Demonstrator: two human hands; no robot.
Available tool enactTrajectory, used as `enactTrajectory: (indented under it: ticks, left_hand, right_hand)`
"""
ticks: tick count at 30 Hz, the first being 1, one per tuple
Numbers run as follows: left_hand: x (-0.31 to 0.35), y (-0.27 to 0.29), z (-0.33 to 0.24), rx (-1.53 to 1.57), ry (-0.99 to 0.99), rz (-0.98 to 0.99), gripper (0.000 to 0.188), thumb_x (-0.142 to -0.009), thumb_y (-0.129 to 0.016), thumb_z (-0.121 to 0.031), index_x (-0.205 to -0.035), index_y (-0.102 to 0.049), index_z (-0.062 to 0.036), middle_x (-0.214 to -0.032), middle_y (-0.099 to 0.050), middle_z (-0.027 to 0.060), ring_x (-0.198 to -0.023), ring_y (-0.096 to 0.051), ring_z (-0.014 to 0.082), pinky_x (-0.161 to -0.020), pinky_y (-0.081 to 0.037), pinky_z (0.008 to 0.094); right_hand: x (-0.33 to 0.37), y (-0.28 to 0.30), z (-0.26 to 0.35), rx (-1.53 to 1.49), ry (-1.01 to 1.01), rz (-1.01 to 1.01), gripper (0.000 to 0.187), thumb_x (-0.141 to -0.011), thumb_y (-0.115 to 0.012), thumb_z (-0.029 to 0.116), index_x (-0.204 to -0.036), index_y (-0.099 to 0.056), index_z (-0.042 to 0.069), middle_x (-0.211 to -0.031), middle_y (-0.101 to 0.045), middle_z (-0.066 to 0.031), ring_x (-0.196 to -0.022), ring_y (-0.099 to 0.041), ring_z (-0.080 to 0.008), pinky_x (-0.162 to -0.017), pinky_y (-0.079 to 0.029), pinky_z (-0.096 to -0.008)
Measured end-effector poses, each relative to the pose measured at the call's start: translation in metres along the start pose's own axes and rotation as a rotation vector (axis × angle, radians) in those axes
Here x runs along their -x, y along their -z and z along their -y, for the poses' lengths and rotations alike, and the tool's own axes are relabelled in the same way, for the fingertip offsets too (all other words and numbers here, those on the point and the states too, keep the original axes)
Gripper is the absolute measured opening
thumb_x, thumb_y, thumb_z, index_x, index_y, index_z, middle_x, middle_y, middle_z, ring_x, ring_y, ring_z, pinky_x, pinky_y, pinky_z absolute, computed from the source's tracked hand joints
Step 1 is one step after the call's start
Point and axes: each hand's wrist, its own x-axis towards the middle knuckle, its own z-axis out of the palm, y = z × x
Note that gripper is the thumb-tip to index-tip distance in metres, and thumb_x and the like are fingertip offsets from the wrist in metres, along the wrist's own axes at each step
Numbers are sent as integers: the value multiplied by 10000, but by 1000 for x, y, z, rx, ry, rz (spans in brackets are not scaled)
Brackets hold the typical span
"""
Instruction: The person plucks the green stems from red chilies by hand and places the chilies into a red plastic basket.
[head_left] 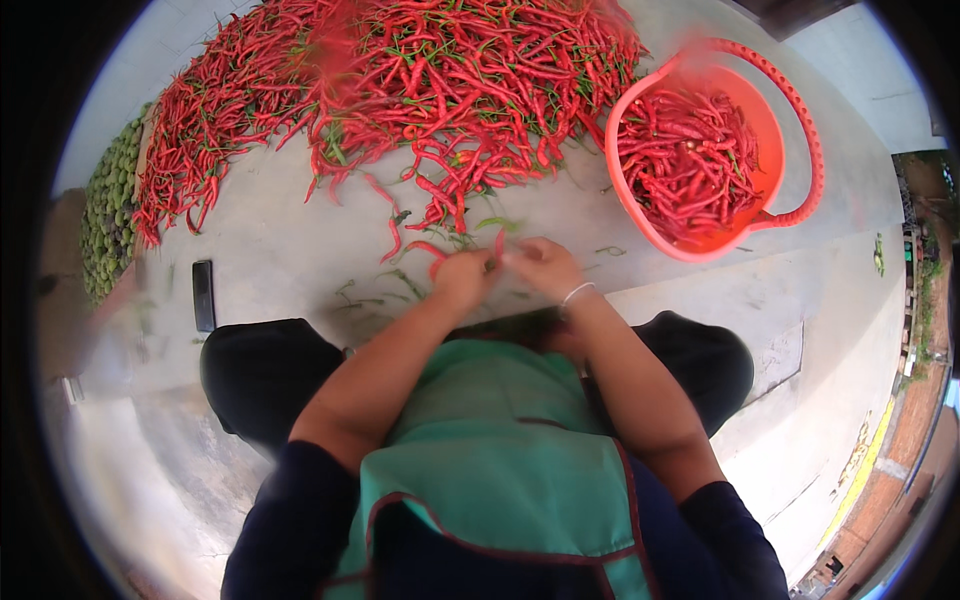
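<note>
Presently left hand point(463, 279) clasps red chilies point(500, 243), right hand point(546, 268) pinching one (open floor point(585, 212) toward edge of basket point(766, 145))

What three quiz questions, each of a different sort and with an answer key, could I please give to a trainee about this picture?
1. True or false: the dark phone lies to the left of both of the person's hands.

2. Which wrist wears the white bracelet?
a) the left one
b) the right one
c) neither

3. What stands up between the left hand and the right hand?

Key:
1. True.
2. b
3. A red chili, somewhat blurred.
</note>
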Motion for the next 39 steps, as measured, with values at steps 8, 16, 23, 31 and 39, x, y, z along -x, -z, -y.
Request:
enactTrajectory:
  ticks: [8,16,23,31,39]
  left_hand:
    - [40,31,-7,380,-228,-278,156,-783,-618,-151,-890,-574,-46,-738,-567,129,-681,-556,318,-612,-444,390]
    - [41,30,33,197,-206,-146,181,-759,-654,-166,-891,-599,-54,-739,-591,102,-659,-560,253,-626,-453,343]
    - [-34,55,124,40,471,-430,228,-727,-679,-248,-845,-624,-61,-811,-627,118,-732,-598,285,-682,-475,375]
    - [6,61,66,866,395,-141,101,-807,-652,-133,-850,-632,-44,-734,-604,7,-642,-538,96,-583,-455,248]
    - [41,43,21,236,-195,-483,63,-751,-670,-56,-773,-614,-36,-737,-584,71,-642,-557,177,-600,-449,267]
  right_hand:
    - [0,-17,0,-729,-235,322,179,-825,-623,185,-891,-602,21,-789,-605,-39,-648,-578,-128,-618,-486,-242]
    - [-20,-17,-14,-487,-141,108,90,-784,-559,99,-864,-574,61,-793,-584,-34,-672,-583,-131,-625,-476,-252]
    - [-22,-26,0,-118,-5,70,102,-761,-572,93,-848,-575,41,-712,-570,-17,-653,-540,-105,-598,-438,-237]
    - [-21,-66,4,136,449,27,248,-864,-549,206,-1026,-544,18,-738,-606,-67,-687,-600,-137,-628,-474,-258]
    - [-4,-73,-1,-182,-77,450,192,-920,-447,215,-874,-500,37,-654,-558,-36,-578,-584,-144,-533,-472,-266]
